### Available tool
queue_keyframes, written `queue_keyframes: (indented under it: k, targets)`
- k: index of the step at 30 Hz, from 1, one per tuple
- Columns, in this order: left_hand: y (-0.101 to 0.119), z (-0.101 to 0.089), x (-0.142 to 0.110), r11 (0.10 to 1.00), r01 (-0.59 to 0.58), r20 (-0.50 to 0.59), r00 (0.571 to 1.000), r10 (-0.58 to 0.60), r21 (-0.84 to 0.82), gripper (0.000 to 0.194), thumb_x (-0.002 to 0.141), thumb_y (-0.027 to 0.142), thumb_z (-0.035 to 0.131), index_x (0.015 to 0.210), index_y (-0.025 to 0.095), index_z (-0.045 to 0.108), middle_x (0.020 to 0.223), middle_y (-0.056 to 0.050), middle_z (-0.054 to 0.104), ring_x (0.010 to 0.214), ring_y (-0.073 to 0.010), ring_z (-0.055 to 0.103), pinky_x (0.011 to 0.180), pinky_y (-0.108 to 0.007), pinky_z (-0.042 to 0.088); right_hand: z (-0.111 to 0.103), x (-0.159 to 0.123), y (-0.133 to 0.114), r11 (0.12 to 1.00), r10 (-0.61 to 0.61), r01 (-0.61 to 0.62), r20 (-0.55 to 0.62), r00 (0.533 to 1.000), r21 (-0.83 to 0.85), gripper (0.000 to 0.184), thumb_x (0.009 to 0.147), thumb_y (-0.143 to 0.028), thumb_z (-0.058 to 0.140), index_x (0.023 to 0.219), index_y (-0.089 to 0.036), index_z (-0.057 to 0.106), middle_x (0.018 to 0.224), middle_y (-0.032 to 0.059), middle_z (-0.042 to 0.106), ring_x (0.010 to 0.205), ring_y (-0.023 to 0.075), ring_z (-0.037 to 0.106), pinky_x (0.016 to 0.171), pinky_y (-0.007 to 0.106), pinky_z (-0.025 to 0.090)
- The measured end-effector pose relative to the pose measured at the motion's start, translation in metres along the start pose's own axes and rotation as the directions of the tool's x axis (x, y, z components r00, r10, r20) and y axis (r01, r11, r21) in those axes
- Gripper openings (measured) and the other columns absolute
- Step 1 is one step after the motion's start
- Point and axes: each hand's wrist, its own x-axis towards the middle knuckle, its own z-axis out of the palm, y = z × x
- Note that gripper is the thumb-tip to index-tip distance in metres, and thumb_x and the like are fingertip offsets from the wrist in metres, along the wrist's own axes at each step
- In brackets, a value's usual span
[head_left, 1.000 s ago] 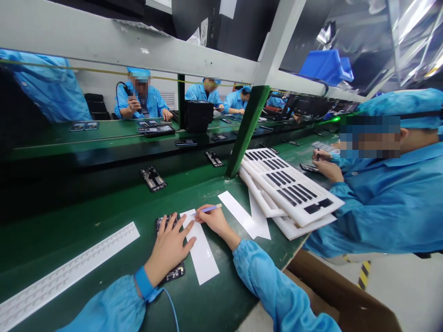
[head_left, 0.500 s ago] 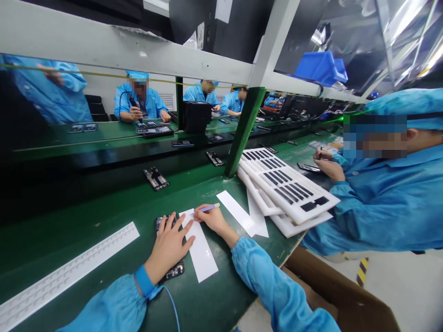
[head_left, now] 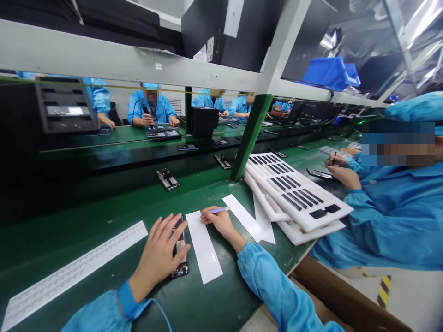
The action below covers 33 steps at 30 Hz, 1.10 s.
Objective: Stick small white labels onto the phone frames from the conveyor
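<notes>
My left hand (head_left: pixel 161 251) lies with spread fingers on a dark phone board (head_left: pixel 180 258) on the green bench. Right of it lies a white paper strip (head_left: pixel 204 249). My right hand (head_left: pixel 217 220) rests at the strip's far end, its fingers pinched round a thin blue pen-like tool (head_left: pixel 218 210) whose tip points left over the strip. A blue wrist strap with a cord sits at my left wrist.
A long white strip (head_left: pixel 69 274) lies at the left. Two more white strips (head_left: pixel 254 220) and stacked white trays (head_left: pixel 297 196) lie to the right. A co-worker in blue (head_left: pixel 391 216) works at the right. Phone boards (head_left: pixel 167 179) ride the black conveyor; other people sit beyond.
My left hand has slid left off the white strip and now lies only on the phone board. The view has shifted slightly; my right hand keeps the tool at the strip's end.
</notes>
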Motion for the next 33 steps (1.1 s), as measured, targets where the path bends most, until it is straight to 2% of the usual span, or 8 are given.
queue_keyframes:
  k: [3, 5, 7, 12, 17, 26, 29, 33]
  targets:
    - [-0.021, -0.01, -0.031, 0.984, 0.167, -0.042, 0.985, -0.17, -0.068, 0.047, 0.094, 0.04, 0.05, 0.137, 0.023, 0.045, 0.143, -0.011, 0.045, 0.133, -0.0286, 0.04, 0.112, -0.05, 0.034, 0.015, -0.011, 0.001, 0.999, 0.039, -0.041, 0.049, 0.998, 0.027, 0.051, 0.06, -0.055, 0.083, 0.08, -0.012, 0.066, 0.071, 0.0101, 0.07, 0.06, 0.0199, 0.069, 0.054, 0.025, 0.056]
    - [-0.032, -0.008, -0.045, 0.934, 0.318, -0.021, 0.945, -0.325, -0.161, 0.046, 0.095, 0.042, 0.047, 0.136, 0.021, 0.042, 0.141, -0.012, 0.045, 0.131, -0.0275, 0.044, 0.108, -0.048, 0.042, 0.032, -0.018, 0.002, 0.996, 0.067, -0.073, 0.135, 0.989, 0.041, 0.05, 0.062, -0.054, 0.083, 0.083, -0.012, 0.066, 0.074, 0.0104, 0.071, 0.063, 0.021, 0.07, 0.054, 0.025, 0.056]
    - [-0.036, -0.004, -0.051, 0.889, 0.398, 0.026, 0.915, -0.403, -0.227, 0.048, 0.096, 0.044, 0.045, 0.137, 0.02, 0.039, 0.142, -0.013, 0.043, 0.134, -0.0271, 0.041, 0.108, -0.047, 0.042, 0.051, -0.021, 0.002, 0.997, 0.06, -0.069, 0.216, 0.975, 0.035, 0.048, 0.065, -0.052, 0.082, 0.085, -0.012, 0.067, 0.074, 0.0097, 0.071, 0.064, 0.0213, 0.071, 0.056, 0.026, 0.057]
    - [-0.031, 0.003, -0.046, 0.928, 0.357, 0.126, 0.931, -0.343, -0.111, 0.056, 0.089, 0.047, 0.054, 0.138, 0.021, 0.043, 0.148, -0.011, 0.036, 0.144, -0.0329, 0.022, 0.113, -0.054, 0.035, 0.08, -0.007, 0.005, 0.998, 0.059, -0.049, 0.279, 0.958, -0.043, 0.042, 0.064, -0.046, 0.08, 0.081, -0.011, 0.065, 0.068, 0.0071, 0.069, 0.059, 0.0173, 0.068, 0.054, 0.023, 0.055]
    - [-0.027, 0.007, -0.047, 0.957, 0.289, 0.154, 0.945, -0.289, 0.024, 0.049, 0.089, 0.044, 0.051, 0.132, 0.019, 0.052, 0.148, -0.012, 0.037, 0.145, -0.0338, 0.02, 0.116, -0.055, 0.028, 0.077, 0.003, 0.012, 0.994, 0.1, -0.084, 0.311, 0.945, -0.064, 0.039, 0.064, -0.043, 0.079, 0.079, -0.011, 0.064, 0.068, 0.0074, 0.069, 0.058, 0.0165, 0.068, 0.054, 0.022, 0.054]
    - [-0.024, 0.005, -0.046, 0.959, 0.283, 0.126, 0.95, -0.284, 0.032, 0.052, 0.088, 0.042, 0.051, 0.134, 0.017, 0.052, 0.147, -0.013, 0.04, 0.142, -0.0332, 0.026, 0.117, -0.053, 0.028, 0.077, 0.002, 0.012, 0.992, 0.095, -0.065, 0.313, 0.945, -0.104, 0.033, 0.067, -0.04, 0.076, 0.08, -0.012, 0.065, 0.068, 0.0069, 0.07, 0.059, 0.0173, 0.068, 0.053, 0.022, 0.054]
    - [-0.024, 0.006, -0.045, 0.959, 0.279, 0.125, 0.951, -0.283, 0.051, 0.057, 0.087, 0.038, 0.051, 0.142, 0.023, 0.046, 0.152, -0.011, 0.035, 0.144, -0.0345, 0.024, 0.116, -0.055, 0.025, 0.078, 0.002, 0.015, 0.991, 0.081, -0.043, 0.32, 0.944, -0.125, 0.031, 0.067, -0.039, 0.075, 0.08, -0.012, 0.064, 0.067, 0.0063, 0.069, 0.058, 0.0166, 0.068, 0.054, 0.022, 0.054]
    - [-0.02, 0.005, -0.039, 0.959, 0.273, 0.148, 0.948, -0.281, 0.073, 0.055, 0.086, 0.034, 0.052, 0.141, 0.034, 0.048, 0.157, -0.004, 0.027, 0.145, -0.0383, 0.018, 0.114, -0.061, 0.021, 0.078, 0.001, 0.017, 0.993, -0.03, 0.05, 0.175, 0.984, -0.11, 0.038, 0.074, -0.05, 0.071, 0.081, -0.014, 0.061, 0.065, 0.0053, 0.067, 0.051, 0.016, 0.064, 0.047, 0.023, 0.053]
